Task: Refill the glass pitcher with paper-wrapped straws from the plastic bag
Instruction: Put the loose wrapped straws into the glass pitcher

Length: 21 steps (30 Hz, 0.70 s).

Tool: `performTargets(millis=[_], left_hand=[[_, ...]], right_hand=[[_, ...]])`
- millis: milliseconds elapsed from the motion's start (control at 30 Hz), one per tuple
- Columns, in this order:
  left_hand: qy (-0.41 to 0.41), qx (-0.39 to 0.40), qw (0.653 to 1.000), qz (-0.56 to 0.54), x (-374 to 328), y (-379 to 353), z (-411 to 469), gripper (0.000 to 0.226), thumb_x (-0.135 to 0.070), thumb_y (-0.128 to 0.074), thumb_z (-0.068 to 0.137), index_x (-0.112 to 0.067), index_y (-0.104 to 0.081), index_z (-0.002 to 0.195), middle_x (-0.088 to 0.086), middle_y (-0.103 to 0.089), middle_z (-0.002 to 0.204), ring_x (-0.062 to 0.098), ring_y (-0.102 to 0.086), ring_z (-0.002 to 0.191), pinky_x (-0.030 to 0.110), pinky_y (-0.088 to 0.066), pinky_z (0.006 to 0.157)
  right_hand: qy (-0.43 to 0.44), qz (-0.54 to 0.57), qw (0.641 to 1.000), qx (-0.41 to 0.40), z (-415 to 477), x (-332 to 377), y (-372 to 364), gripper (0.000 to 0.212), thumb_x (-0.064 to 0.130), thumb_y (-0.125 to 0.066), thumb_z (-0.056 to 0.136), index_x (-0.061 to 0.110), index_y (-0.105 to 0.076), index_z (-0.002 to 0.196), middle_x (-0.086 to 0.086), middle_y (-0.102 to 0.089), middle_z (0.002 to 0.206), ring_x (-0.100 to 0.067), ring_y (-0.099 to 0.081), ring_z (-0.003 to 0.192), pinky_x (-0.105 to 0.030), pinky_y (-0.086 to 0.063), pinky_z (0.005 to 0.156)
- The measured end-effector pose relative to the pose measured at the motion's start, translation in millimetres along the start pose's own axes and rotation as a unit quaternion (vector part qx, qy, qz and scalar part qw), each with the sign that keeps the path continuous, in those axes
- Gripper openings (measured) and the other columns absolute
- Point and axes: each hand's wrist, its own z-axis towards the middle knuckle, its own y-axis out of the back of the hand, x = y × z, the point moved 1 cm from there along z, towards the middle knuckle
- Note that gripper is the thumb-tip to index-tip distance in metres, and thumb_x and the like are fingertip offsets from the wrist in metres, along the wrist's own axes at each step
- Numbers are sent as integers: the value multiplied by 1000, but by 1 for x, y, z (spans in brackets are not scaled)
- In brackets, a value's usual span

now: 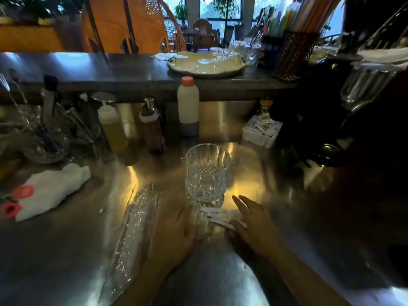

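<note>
At frame centre the cut-glass pitcher (206,173) stands empty. Below it, paper-wrapped straws (220,216) lie under the flat, open right hand (254,224). The left hand (176,233) rests open on the plastic bag (134,235), lower centre-left.

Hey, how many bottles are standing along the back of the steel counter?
3: a yellow squeeze bottle on the left, a brown pump bottle beside it, and a tall white orange-capped bottle to the right. Others may hide in the dark clutter.
</note>
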Motion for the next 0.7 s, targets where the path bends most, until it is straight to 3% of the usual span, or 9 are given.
performTargets(millis=[100,267,367,433,500,600,700], left_hand=[[-14,11,1000,-10,-2,-11,2,38,-34,-53,85,-19,-54,120,4,-62,113,18,-54,101,38,-45,93],[-72,25,997,14,-12,-30,12,37,-35,-45,91,-20,-52,123,2,-60,126,17,-52,116,29,-35,102],[-108,29,993,36,-23,-38,23,36,-23,-58,83,-18,-56,119,3,-66,117,19,-60,106,28,-41,96],[-127,42,990,35,-32,-42,34,43,-14,-68,71,-16,-60,113,5,-69,109,21,-65,98,29,-48,89],[-139,58,988,43,-39,-48,42,51,-8,-73,63,-13,-61,112,9,-70,107,25,-67,97,33,-53,84],[-129,112,985,18,-44,-58,51,52,-2,-59,75,-10,-53,125,15,-59,128,30,-53,120,39,-39,102],[-146,98,983,57,-43,-64,56,39,-1,-66,65,-12,-64,103,12,-71,100,29,-65,96,36,-51,85]], right_hand=[[-12,19,999,23,-7,-5,-10,51,31,-56,87,15,-42,133,-11,-50,137,-28,-48,122,-43,-37,101],[-7,-5,1000,30,-15,-5,-17,41,27,-57,87,14,-51,125,-13,-56,130,-30,-54,117,-46,-37,101],[-14,4,998,65,-20,-9,-22,36,32,-45,92,17,-51,125,-7,-51,135,-23,-45,124,-37,-29,107],[-6,-12,998,57,-21,-8,-21,29,28,-54,89,16,-62,113,-6,-60,123,-23,-53,115,-34,-37,101],[-1,-33,999,20,-21,-6,-22,20,20,-72,75,13,-71,94,-6,-71,99,-24,-65,92,-33,-50,84],[2,-33,999,-14,-19,-5,-27,15,14,-74,70,9,-71,85,-7,-72,86,-25,-66,79,-30,-53,74],[29,-43,998,-31,-19,-6,-33,15,14,-75,66,9,-69,79,-5,-71,80,-21,-64,76,-29,-51,74]])
